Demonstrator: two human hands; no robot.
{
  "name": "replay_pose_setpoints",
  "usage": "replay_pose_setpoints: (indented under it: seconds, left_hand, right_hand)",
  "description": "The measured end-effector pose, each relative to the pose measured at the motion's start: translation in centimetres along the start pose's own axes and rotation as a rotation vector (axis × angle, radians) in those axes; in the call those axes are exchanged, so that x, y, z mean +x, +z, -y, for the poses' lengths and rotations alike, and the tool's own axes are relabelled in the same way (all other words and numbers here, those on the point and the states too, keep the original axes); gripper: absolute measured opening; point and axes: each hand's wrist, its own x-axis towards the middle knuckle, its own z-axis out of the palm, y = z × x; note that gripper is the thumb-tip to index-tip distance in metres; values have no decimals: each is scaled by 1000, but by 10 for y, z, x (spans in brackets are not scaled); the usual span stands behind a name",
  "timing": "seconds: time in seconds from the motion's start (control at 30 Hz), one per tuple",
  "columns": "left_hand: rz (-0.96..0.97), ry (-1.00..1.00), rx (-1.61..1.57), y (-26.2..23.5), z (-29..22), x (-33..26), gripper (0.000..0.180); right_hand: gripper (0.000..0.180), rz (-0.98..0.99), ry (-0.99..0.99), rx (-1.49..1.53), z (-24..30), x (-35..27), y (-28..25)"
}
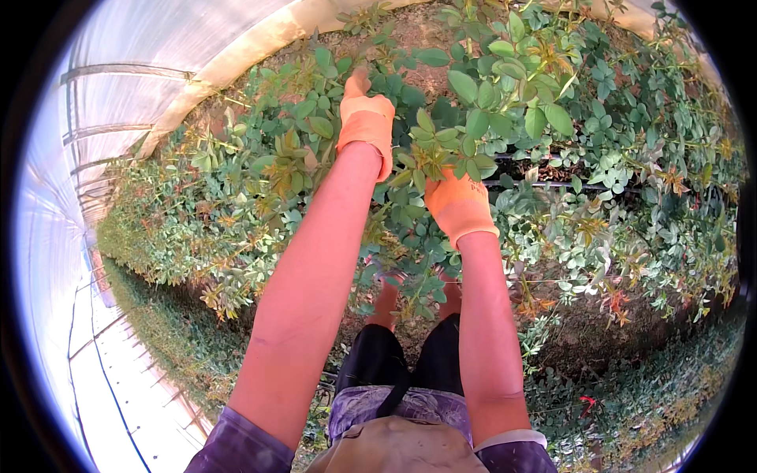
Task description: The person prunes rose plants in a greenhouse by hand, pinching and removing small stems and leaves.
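Note:
Both of my hands wear orange gloves and reach into rose bushes. My left hand [367, 118] is farther forward, among green leaves [322, 126]. One dirt-darkened finger points away from me; the others look curled in, and whatever they grip is hidden. Lower and to the right, my right hand [460, 206] sits beneath a leafy rose shoot [441, 150] with some reddish young leaves. Leaves cover its fingers, so I cannot see whether it holds a stem. A taller shoot with broad bright leaves [509, 87] rises just beyond my right hand.
Dense bushes [615, 229] spread to the right, with dark irrigation pipes [544, 185] running between them. A plastic greenhouse wall [134, 87] curves along the left. Another planted row [631, 402] lies behind a soil path [591, 339]. My legs [382, 347] stand close against the plants.

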Motion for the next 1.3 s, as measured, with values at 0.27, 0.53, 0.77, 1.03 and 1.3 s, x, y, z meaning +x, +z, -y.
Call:
replay_pose_setpoints:
  seconds: [0.27,0.53,0.77,1.03,1.3]
  left_hand:
    - [19,-56,-106,2,7,-44,69]
    - [30,-177,-208,4,-2,-52,69]
    - [26,-19,-182,-8,41,-45,63]
    - [-82,422,136,41,-10,-84,51]
    - [240,273,-27,19,-38,-183,45]
  right_hand:
    - [47,-400,-135,538,2,94,67]
    - [36,198,17,378,-79,87,147]
    - [19,-546,64,-93,-28,104,136]
    - [20,-631,385,571,-15,168,132]
    - [21,-588,321,520,-33,175,127]
